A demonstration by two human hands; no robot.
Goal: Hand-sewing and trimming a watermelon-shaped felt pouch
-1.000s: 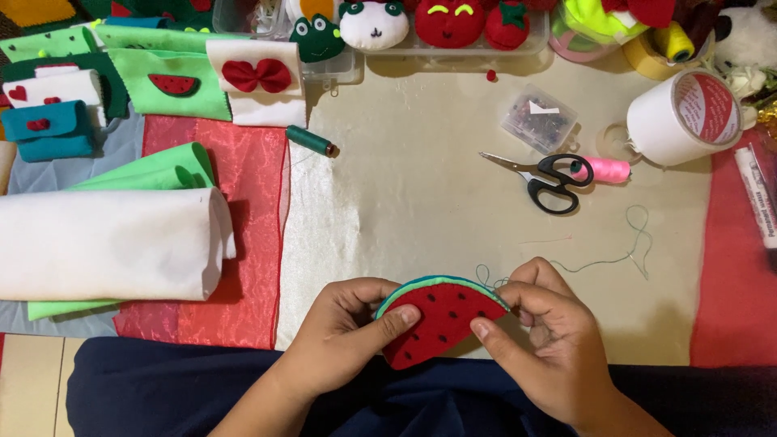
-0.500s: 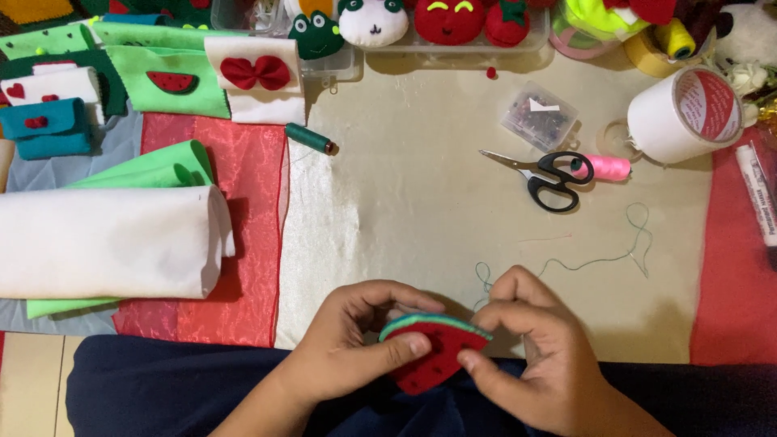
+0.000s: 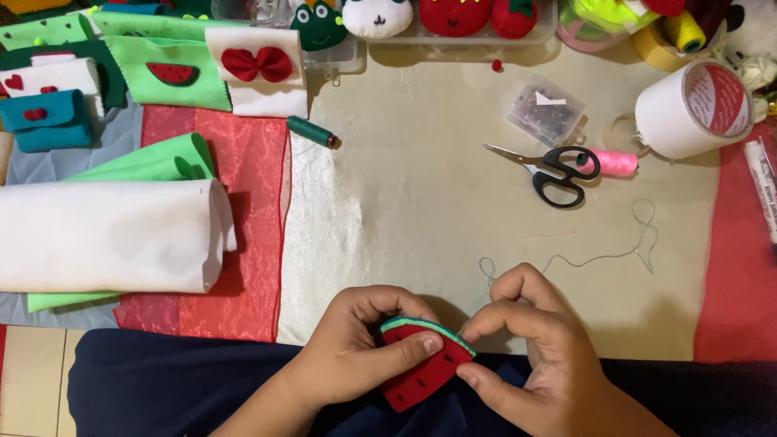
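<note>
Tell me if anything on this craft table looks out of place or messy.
Nothing looks damaged or spilled. A loose green thread trails in loops across the cream cloth beyond the right hand. Both hands hold the felt watermelon slice; the left hand pinches it. The scissors lie flat.

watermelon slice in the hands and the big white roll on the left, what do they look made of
The watermelon slice, held between the left hand and right hand, looks like felt: matte, fuzzy red face, layered green edge, dark seed marks. The white roll seems to be felt or soft fleece sheet: thick, matte, with a soft rounded curl at its end; which of the two is unclear.
</note>
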